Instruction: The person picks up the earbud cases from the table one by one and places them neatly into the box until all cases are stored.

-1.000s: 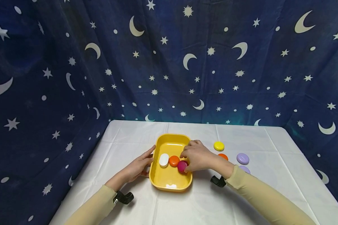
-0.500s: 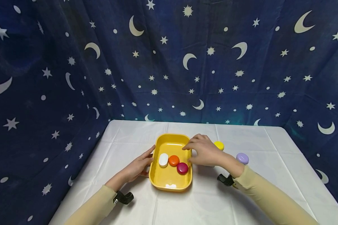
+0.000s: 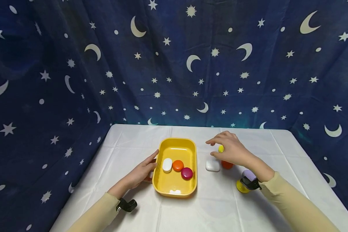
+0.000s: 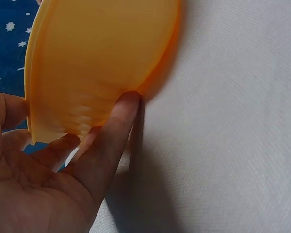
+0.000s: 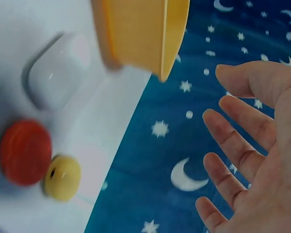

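Note:
My left hand (image 3: 142, 172) rests against the left outer wall of a yellow tray (image 3: 174, 192); in the left wrist view its fingers touch that wall. Inside the tray lie three glossy bead-like pieces: a white oval (image 3: 167, 165), an orange round one (image 3: 178, 166) and a magenta round one (image 3: 187, 173). To the tray's right, my right hand (image 3: 232, 149) hovers above the table with fingers spread and nothing in them. Below it are a white squarish bead (image 3: 212, 166), a red-orange bead (image 3: 227, 165) and a yellow bead (image 5: 63, 179) with a small dark hole.
Under the right wrist lie a lilac bead (image 3: 249, 175) and another yellow bead (image 3: 242, 187), both partly covered by the black wrist camera (image 3: 250, 182). A white cloth (image 3: 203, 206) covers the table. Dark blue star-and-moon curtains (image 3: 174, 64) stand behind and at the sides.
My right hand has let go of the magenta bead in the tray and moved right, out over the beads on the table. The left hand stays at the tray's side.

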`<state>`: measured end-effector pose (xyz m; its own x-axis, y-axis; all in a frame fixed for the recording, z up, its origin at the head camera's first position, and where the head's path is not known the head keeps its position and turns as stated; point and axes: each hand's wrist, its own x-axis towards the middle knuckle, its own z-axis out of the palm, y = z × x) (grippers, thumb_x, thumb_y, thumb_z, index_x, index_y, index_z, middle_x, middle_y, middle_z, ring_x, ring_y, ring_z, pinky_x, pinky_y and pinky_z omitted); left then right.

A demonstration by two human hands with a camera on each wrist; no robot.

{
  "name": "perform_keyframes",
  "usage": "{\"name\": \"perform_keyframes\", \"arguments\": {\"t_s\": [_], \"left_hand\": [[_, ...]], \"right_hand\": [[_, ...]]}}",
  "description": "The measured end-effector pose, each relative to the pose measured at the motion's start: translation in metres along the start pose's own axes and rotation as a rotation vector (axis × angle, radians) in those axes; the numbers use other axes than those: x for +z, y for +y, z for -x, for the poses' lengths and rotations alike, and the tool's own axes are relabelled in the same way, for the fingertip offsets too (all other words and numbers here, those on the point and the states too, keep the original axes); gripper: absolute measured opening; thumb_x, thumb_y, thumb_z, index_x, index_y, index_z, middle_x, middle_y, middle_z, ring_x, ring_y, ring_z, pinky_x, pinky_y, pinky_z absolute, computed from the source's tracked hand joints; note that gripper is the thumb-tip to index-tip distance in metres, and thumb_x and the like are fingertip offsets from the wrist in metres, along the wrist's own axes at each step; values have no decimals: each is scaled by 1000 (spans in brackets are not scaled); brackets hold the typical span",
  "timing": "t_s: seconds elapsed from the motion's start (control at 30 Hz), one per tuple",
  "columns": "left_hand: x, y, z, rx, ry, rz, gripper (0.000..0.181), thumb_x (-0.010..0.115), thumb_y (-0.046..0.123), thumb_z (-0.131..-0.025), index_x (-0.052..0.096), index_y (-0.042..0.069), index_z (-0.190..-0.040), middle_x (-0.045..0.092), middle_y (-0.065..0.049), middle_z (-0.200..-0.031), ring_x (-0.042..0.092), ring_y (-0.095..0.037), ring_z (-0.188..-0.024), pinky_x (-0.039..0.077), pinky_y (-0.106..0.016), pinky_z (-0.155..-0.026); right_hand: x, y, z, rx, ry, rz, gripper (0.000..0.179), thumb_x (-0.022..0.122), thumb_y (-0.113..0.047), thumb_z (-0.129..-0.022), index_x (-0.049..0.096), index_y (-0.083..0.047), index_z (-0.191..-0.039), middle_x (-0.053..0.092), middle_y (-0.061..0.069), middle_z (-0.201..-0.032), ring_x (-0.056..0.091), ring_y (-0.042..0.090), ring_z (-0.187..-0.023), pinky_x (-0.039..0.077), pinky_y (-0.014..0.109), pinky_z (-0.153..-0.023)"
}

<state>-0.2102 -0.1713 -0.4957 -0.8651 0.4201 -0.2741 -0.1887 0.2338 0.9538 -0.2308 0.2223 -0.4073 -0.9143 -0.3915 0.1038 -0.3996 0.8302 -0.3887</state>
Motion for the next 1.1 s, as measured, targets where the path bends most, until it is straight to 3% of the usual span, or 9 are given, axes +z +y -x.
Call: {"name": "perform_keyframes", "arguments": {"t_s": [0.2, 0.47, 1.1], "left_hand": [[0, 1, 2, 11, -4, -16, 62, 46, 25, -109, 20, 31, -165, 33, -21, -161, 58, -33, -121, 60, -43, -77], [0, 1, 3, 20, 9, -31, 62, 45, 24, -109, 20, 31, -165, 34, -21, -161, 59, -32, -120, 60, -42, -76], [3, 2, 0, 18, 35, 8, 62, 46, 21, -108, 23, 31, -165, 37, -21, -159, 62, -31, -117, 61, -43, -73]], "right_hand": [[-10, 22, 15, 49, 28, -16, 43, 79, -29, -85, 73, -24, -127, 66, -4, -110, 43, 29, -125, 28, 61, -108], [-17, 49, 33, 46, 61, -23, 45, 79, -25, -86, 71, -17, -130, 67, 3, -112, 43, 34, -125, 26, 64, -105], [-18, 111, 73, 187, 25, -144, 53, 77, -31, -91, 64, -12, -139, 68, 11, -123, 41, 40, -127, 36, 65, -98]]}}
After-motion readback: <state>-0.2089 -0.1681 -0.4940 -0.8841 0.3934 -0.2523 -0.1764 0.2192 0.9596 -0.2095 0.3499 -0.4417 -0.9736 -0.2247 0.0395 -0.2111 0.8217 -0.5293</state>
